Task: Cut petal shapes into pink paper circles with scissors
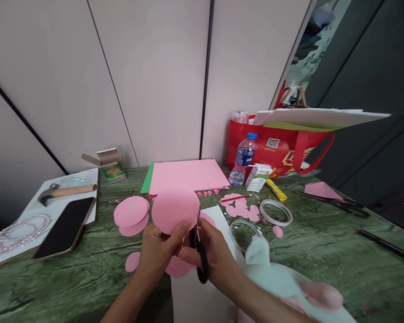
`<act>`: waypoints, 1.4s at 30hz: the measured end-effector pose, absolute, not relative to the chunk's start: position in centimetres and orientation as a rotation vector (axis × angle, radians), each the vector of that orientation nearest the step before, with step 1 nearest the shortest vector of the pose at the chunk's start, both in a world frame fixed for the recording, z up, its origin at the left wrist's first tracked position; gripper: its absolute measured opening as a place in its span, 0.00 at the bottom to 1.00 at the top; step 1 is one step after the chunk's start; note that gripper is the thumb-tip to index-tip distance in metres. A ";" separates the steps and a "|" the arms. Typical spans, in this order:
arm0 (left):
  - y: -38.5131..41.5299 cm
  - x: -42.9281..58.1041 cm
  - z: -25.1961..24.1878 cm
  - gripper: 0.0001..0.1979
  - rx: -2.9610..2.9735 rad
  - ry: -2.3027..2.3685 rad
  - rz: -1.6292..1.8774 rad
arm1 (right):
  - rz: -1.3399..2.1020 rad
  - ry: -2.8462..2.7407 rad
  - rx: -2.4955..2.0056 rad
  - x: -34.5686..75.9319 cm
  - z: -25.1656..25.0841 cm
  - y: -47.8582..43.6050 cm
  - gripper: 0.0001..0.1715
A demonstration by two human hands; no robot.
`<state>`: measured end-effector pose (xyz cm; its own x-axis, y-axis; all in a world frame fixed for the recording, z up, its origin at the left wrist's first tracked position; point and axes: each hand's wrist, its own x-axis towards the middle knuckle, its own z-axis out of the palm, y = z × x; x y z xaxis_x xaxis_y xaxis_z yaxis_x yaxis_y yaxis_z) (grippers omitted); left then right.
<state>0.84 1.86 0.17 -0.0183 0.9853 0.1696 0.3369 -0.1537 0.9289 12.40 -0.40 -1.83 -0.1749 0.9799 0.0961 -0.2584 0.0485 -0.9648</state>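
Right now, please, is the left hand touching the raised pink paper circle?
Touching: the head view shows the left hand gripping that pink paper circle under its thumb.

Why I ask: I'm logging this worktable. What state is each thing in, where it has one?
Left hand: closed on the pink circle
Right hand: closed on the scissors
Pink circle: held, unfolded
Scissors: at the circle's edge, blade opening unclear
Bottle: capped, upright
Green box: flaps open
Phone: screen dark
Hammer: lying down
Red bag: standing, white sheets jutting from its top
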 end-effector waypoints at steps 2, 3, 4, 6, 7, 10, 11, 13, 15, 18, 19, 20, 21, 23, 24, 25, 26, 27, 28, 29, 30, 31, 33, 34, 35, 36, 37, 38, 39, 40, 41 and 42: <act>1.9 0.8 0.2 0.19 1.538 1.431 1.179 | 1.401 -1.196 -0.866 12.4 -1.8 -0.4 0.21; 2.0 0.8 0.3 0.19 1.518 1.436 1.175 | 1.407 -1.196 -0.861 12.4 -1.7 -0.4 0.21; 1.9 0.9 0.3 0.19 1.498 1.436 1.171 | 1.412 -1.189 -0.857 12.4 -1.6 -0.4 0.21; 1.9 0.9 0.4 0.19 1.469 1.420 1.159 | 1.416 -1.174 -0.852 12.3 -1.5 -0.4 0.21; 1.9 0.9 0.4 0.19 1.463 1.405 1.152 | 1.413 -1.170 -0.849 12.3 -1.4 -0.5 0.21; 1.9 0.9 0.2 0.20 1.453 1.357 1.144 | 1.415 -1.164 -0.830 12.3 -1.4 -0.5 0.20; 1.9 0.9 0.1 0.20 1.449 1.344 1.151 | 1.416 -1.158 -0.825 12.3 -1.5 -0.5 0.20; 1.9 0.8 0.0 0.19 1.438 1.319 1.167 | 1.417 -1.143 -0.836 12.3 -1.6 -0.5 0.20; 2.0 0.7 0.0 0.19 1.430 1.299 1.176 | 1.405 -1.135 -0.861 12.2 -1.7 -0.5 0.21; 2.0 0.7 0.0 0.19 1.433 1.296 1.173 | 1.425 -1.115 -0.867 12.2 -1.5 -0.6 0.20; 2.0 0.6 0.0 0.19 1.435 1.300 1.174 | 1.436 -1.107 -0.859 12.1 -1.5 -0.6 0.20; 2.0 0.6 0.0 0.18 1.435 1.304 1.175 | 1.442 -1.098 -0.851 12.1 -1.4 -0.6 0.20; 2.1 0.6 0.0 0.18 1.436 1.306 1.179 | 1.444 -1.092 -0.852 12.1 -1.4 -0.6 0.20; 2.1 0.6 -0.1 0.18 1.445 1.304 1.186 | 1.435 -1.084 -0.865 12.1 -1.4 -0.5 0.20; 2.1 0.6 -0.1 0.18 1.453 1.302 1.188 | 1.433 -1.083 -0.873 12.1 -1.4 -0.5 0.20; 2.2 0.5 -0.1 0.18 1.461 1.302 1.189 | 1.431 -1.084 -0.883 12.1 -1.5 -0.5 0.20; 2.2 0.5 -0.1 0.18 1.467 1.302 1.190 | 1.429 -1.085 -0.891 12.1 -1.5 -0.4 0.20; 2.2 0.5 -0.1 0.18 1.472 1.302 1.191 | 1.427 -1.085 -0.899 12.0 -1.5 -0.4 0.20; 2.2 0.5 -0.1 0.18 1.475 1.303 1.193 | 1.424 -1.079 -0.908 12.0 -1.5 -0.4 0.20; 2.2 0.5 -0.1 0.18 1.477 1.304 1.193 | 1.424 -1.072 -0.919 12.0 -1.5 -0.4 0.20; 2.2 0.5 -0.1 0.18 1.479 1.305 1.193 | 1.427 -1.062 -0.930 12.0 -1.4 -0.4 0.19; 2.2 0.5 -0.1 0.18 1.479 1.305 1.193 | 1.433 -1.052 -0.938 12.0 -1.4 -0.4 0.19; 2.2 0.5 -0.1 0.19 1.477 1.302 1.199 | 1.448 -1.048 -0.946 12.0 -1.4 -0.5 0.18; 2.2 0.5 -0.1 0.19 1.474 1.299 1.206 | 1.453 -1.051 -0.948 12.0 -1.4 -0.5 0.18; 2.2 0.5 -0.1 0.18 1.470 1.295 1.214 | 1.455 -1.055 -0.950 12.0 -1.5 -0.5 0.18; 2.2 0.5 0.0 0.18 1.466 1.287 1.218 | 1.456 -1.059 -0.949 12.0 -1.6 -0.5 0.18; 2.2 0.5 0.0 0.18 1.460 1.277 1.218 | 1.457 -1.063 -0.944 12.0 -1.7 -0.5 0.18; 2.2 0.5 0.0 0.18 1.454 1.264 1.215 | 1.458 -1.063 -0.942 11.9 -1.8 -0.5 0.19; 2.2 0.5 0.1 0.17 1.446 1.253 1.207 | 1.457 -1.062 -0.943 11.9 -2.0 -0.4 0.19; 2.2 0.5 0.1 0.17 1.438 1.247 1.199 | 1.457 -1.062 -0.945 11.8 -2.1 -0.4 0.19; 2.2 0.5 0.1 0.17 1.430 1.249 1.191 | 1.457 -1.061 -0.948 11.8 -2.1 -0.4 0.19; 2.2 0.5 0.2 0.17 1.420 1.255 1.187 | 1.455 -1.067 -0.951 11.9 -2.1 -0.3 0.20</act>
<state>0.54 2.18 0.15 0.0345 0.9940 0.1038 0.1587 -0.1079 0.9814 11.86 -0.33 -2.13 -0.1360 0.9906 -0.0161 -0.2824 -0.0543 -0.9578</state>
